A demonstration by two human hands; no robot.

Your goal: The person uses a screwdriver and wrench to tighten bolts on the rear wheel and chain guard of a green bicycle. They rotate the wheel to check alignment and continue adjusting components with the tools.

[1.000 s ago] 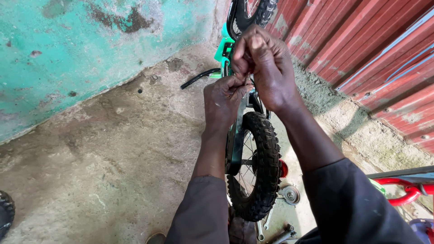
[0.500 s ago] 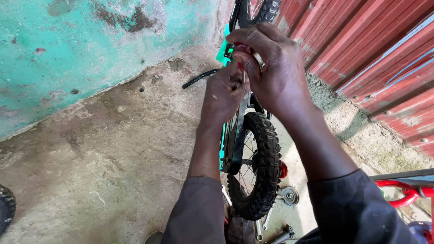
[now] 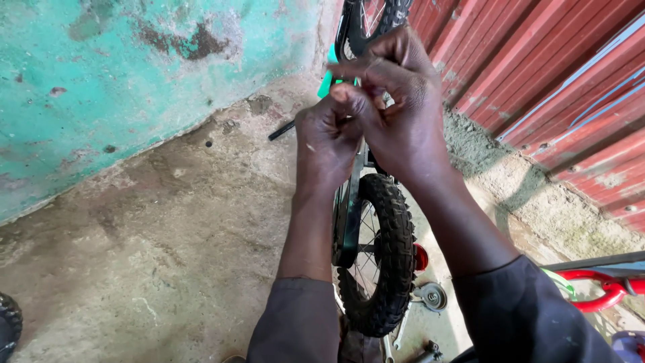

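Far left: teal painted wall [image 3: 134,81], patchy and worn, above bare concrete floor [image 3: 168,255]; edge of a black tyre [image 3: 8,326] at the bottom corner. Centre: left hand [image 3: 326,144] curled shut against the small bicycle's teal frame [image 3: 327,84], fingers closed round something too hidden to name. Just below: knobby black wheel [image 3: 386,255], upright, a red reflector [image 3: 420,257] beside it. Right hand [image 3: 396,107] touching the left, thumb and fingers pinched together over the same spot on the frame. Further right: red corrugated metal wall [image 3: 557,81]; low down, a red tube [image 3: 601,289].
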